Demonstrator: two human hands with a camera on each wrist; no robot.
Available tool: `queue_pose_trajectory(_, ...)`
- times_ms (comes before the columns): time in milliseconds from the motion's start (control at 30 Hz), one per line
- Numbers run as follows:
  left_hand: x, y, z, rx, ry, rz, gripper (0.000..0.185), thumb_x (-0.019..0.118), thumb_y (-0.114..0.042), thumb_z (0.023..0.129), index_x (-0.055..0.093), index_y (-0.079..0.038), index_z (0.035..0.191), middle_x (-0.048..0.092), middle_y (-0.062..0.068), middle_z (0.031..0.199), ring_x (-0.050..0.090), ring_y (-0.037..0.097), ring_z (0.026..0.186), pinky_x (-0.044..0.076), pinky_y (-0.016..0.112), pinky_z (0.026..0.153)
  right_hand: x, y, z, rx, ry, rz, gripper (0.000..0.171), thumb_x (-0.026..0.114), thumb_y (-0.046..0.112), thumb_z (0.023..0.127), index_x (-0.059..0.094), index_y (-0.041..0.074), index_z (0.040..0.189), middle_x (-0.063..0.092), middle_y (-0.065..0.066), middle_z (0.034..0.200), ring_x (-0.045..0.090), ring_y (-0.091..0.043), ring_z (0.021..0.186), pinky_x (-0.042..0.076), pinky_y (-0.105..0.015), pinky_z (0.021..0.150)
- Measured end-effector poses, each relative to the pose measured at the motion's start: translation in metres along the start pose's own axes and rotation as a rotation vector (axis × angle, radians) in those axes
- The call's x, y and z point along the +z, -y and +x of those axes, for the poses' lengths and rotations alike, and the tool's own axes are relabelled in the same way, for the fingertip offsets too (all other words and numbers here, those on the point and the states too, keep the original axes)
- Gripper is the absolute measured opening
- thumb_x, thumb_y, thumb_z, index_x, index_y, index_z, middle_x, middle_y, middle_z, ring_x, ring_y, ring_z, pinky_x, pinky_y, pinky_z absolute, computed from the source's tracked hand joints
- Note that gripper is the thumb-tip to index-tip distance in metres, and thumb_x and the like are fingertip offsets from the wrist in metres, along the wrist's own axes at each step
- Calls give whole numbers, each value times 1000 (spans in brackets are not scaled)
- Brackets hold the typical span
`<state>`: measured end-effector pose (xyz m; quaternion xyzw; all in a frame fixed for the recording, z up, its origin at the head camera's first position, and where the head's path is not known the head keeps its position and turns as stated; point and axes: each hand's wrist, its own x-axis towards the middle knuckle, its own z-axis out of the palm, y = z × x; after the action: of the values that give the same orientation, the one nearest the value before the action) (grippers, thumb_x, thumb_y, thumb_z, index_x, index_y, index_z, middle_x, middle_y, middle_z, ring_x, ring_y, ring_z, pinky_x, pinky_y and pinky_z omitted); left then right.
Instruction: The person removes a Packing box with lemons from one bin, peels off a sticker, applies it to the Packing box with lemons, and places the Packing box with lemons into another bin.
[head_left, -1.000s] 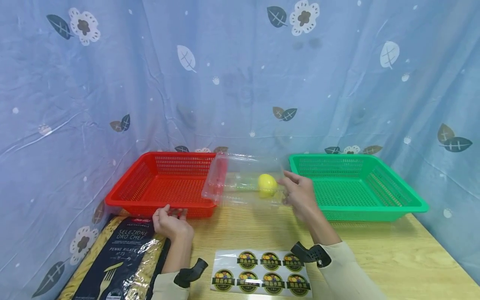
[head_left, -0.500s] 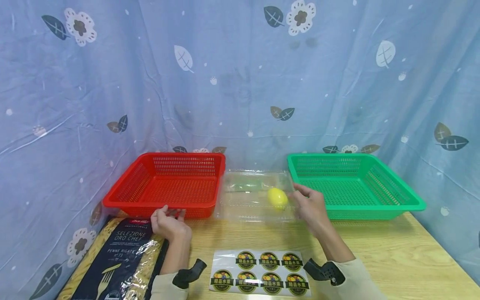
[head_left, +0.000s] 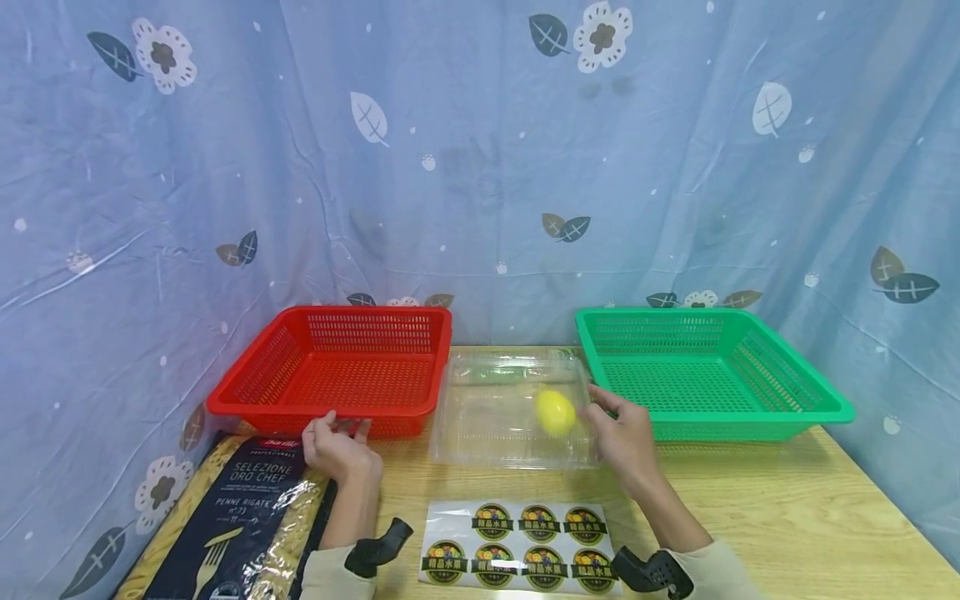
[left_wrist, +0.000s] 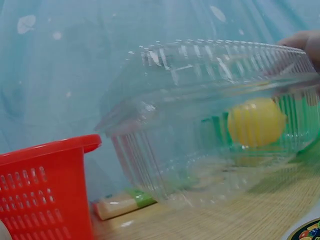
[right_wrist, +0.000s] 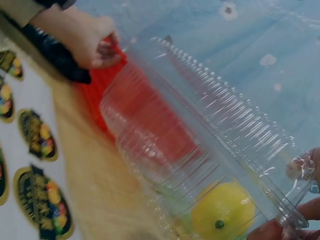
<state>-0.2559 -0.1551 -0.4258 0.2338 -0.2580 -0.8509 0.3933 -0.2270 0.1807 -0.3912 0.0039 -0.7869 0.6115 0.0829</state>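
My right hand (head_left: 626, 433) is on the right end of the clear box (head_left: 513, 408), and my fingertips (right_wrist: 295, 169) pinch its thin lid edge at the corner. My left hand (head_left: 337, 446) is curled with its fingers against the front rim of the red basket (head_left: 337, 367); I cannot tell if it grips the rim or only rests there.

The clear box sits on the wooden table (head_left: 787, 500), between the red basket and the green basket (head_left: 712, 371). Its long side runs left to right, so it stretches away from my right hand toward the red basket. My right hand is much nearer to it than my left.

Inside the box, close to my right hand, lies a yellow lemon (head_left: 556, 412). It is round and smooth. The box is thin, shiny plastic with little ribs along its sides, and I can see right through it. Both baskets are hard plastic full of small holes.

Near me lie a sticker sheet (head_left: 521, 546) with round fruit labels and a dark pasta bag (head_left: 240, 517) that looks crinkly.
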Motion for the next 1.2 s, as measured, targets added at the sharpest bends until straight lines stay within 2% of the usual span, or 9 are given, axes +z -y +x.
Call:
queue_pose_trajectory(100, 0, 0, 1, 1, -1, -15, 8, 51, -9, 98, 54, -11, 91, 56, 3, 81, 54, 16, 68, 53, 26, 55, 2, -3, -5, -16, -35, -16, 45, 58, 12, 96, 58, 3, 140, 70, -28, 102, 39, -13, 37, 36, -28, 40)
queue_pose_trajectory(200, 0, 1, 2, 8, 1, -22, 9, 51, -8, 97, 54, -11, 89, 55, 3, 79, 54, 16, 68, 53, 27, 55, 5, -7, -8, -17, -57, -29, 42, 59, 13, 96, 61, 2, 137, 67, -24, 76, 41, -15, 37, 35, -27, 38)
queue_pose_trajectory(267, -1, 1, 4, 13, 4, -21, 9, 51, -8, 97, 54, -10, 90, 55, 3, 79, 54, 16, 68, 54, 27, 55, 7, -9, -8, -15, -65, -34, 42, 59, 13, 96, 61, 1, 136, 66, -17, 71, 43, -15, 38, 36, -27, 38)
queue_pose_trajectory(300, -1, 1, 4, 16, 6, -19, 8, 50, -8, 97, 54, -10, 90, 55, 3, 79, 54, 16, 68, 54, 27, 56, 8, -10, -8, -8, -68, -34, 42, 58, 13, 96, 62, 1, 135, 60, -16, 62, 43, -15, 38, 35, -26, 38)
queue_pose_trajectory(367, -2, 1, 5, 14, 4, -21, 6, 51, -8, 97, 54, -8, 92, 55, 4, 80, 55, 16, 68, 54, 27, 56, 10, -12, -8, 2, -74, -39, 43, 58, 14, 96, 61, 1, 136, 54, -12, 56, 43, -15, 38, 35, -26, 38)
queue_pose_trajectory(467, -2, 1, 5, 9, 0, -21, 5, 51, -9, 97, 54, -6, 93, 55, 3, 80, 55, 16, 68, 54, 27, 56, 10, -16, -7, 5, -79, -57, 49, 56, 14, 96, 54, 0, 143, 64, -15, 73, 45, -15, 40, 38, -26, 39)
queue_pose_trajectory(600, -1, 1, 5, 5, 4, -22, 7, 51, -8, 96, 55, -8, 91, 55, 3, 80, 55, 15, 68, 54, 27, 56, 7, -19, -5, 4, -83, -97, 57, 54, 14, 96, 44, 0, 150, 67, -23, 118, 50, -17, 42, 41, -27, 40)
queue_pose_trajectory(633, -1, 1, 5, 5, 6, -20, 8, 51, -8, 97, 55, -9, 90, 55, 3, 80, 55, 15, 68, 54, 27, 56, 6, -20, -5, 7, -84, -108, 57, 54, 15, 96, 44, 0, 150, 67, -22, 122, 51, -17, 43, 42, -28, 40)
queue_pose_trajectory(1200, -2, -3, 1, -41, 12, -48, 5, 53, -9, 98, 54, -11, 94, 56, 4, 85, 57, 18, 71, 55, 31, 61, 4, -35, 1, 63, -40, -148, 49, 53, 15, 96, 51, 3, 144, 64, -21, 118, 45, -14, 42, 46, -32, 41)
